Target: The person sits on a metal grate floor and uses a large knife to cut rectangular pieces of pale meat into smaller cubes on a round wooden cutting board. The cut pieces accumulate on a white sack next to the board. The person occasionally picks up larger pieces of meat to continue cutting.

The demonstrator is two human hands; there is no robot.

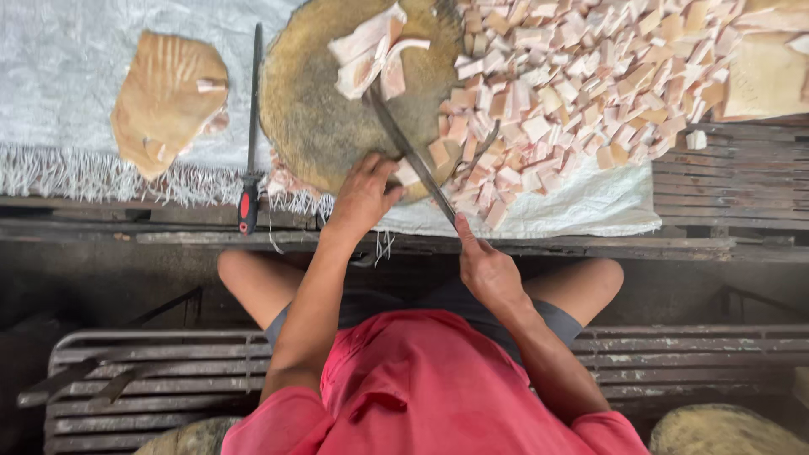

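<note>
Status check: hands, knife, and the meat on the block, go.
Right hand grips knife, blade across block. Left hand at block edge beside a cut piece. Strips uncut at far side; cubes heaped right.

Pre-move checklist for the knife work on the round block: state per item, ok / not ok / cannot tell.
1. Right hand grips the knife handle: ok.
2. Left hand away from the blade: not ok, its fingertips rest at the block's near edge right beside the blade.
3. Uncut meat strips on the round chopping block: ok, piled at its far side.
4. Cut cubes off the block: ok mostly; a few cubes lie at its right edge.
5. Sharpening steel out of the way: ok, left of the block.
6. Blade sharpness: cannot tell.
</note>
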